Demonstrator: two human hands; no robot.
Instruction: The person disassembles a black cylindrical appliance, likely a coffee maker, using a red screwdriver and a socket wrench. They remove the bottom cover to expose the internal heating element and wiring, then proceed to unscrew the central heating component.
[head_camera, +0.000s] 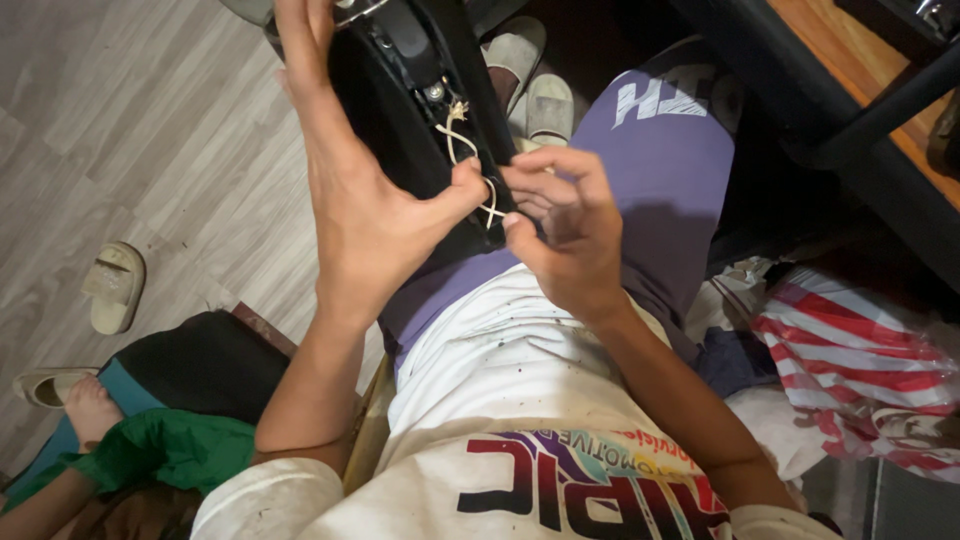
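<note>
The left hand (355, 190) lies spread against a black moulded part (410, 110), its fingers reaching up along the part's left edge and its thumb pressed down on the part's lower face, right beside a thin pale cord (465, 150). The right hand (565, 220) comes in from the other side with its fingers curled in narrow; the thumb and fingertips close together at the lower end of the cord, and they appear to pinch it, though the exact grip is partly hidden by the fingers. The cord runs in a loose wavy line from a small knot near a metal screw head (434, 92) on the black part down to the meeting point of the two hands.

The black part is held up over the person's lap, above purple shorts (665, 150) and a stained white shirt (520, 370) with coloured lettering. Beyond the part, two pale slippers (535, 85) are on the person's feet. On the grey wood-pattern floor (150, 120) to the left lies another pale slipper (115, 285), well apart from the hands. At the lower left, another person's bare foot (90, 408) rests near a green cloth (170, 445). To the right, a red-and-white striped plastic bag (860, 345) lies beside a dark frame with a wooden top (850, 60).
</note>
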